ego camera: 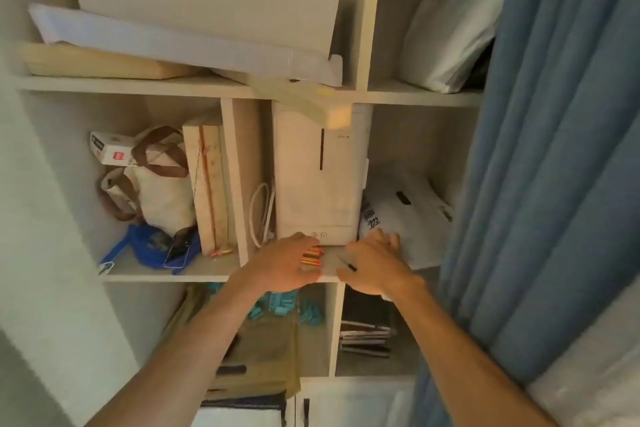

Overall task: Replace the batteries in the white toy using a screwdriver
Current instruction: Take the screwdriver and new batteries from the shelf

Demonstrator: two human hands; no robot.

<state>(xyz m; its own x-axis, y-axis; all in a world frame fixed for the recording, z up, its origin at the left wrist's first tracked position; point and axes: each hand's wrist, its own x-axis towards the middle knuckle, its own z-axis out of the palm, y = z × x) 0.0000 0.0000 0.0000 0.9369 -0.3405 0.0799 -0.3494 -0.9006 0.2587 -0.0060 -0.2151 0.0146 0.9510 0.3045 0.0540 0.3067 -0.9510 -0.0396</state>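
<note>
Orange and red cylinders, apparently batteries point(311, 256), lie on the shelf point(221, 277) near its front edge, and the left hand point(282, 265) rests over them with its fingers curled loosely; the blur hides whether it grips them or only covers them. The right hand point(375, 262) lies flat beside it, fingers spread apart and holding nothing, its fingertips touching a white plastic bag point(412, 215) at the right end of the compartment. A thin dark-tipped tool, perhaps the screwdriver point(346, 263), lies on the shelf between the two hands, just at the right thumb.

Directly behind both hands stands a tall white appliance point(317, 177) with small buttons at its lower front edge, filling most of the compartment; a looped white cable point(259, 215) hangs at its left side against the divider. No white toy can be made out with certainty.

In the left compartment a canvas bag with brown handles point(156, 184), upright boards point(207, 184) and a blue pouch point(156, 248) crowd the space. A blue curtain point(554, 149) hangs along the right side of the shelving.
</note>
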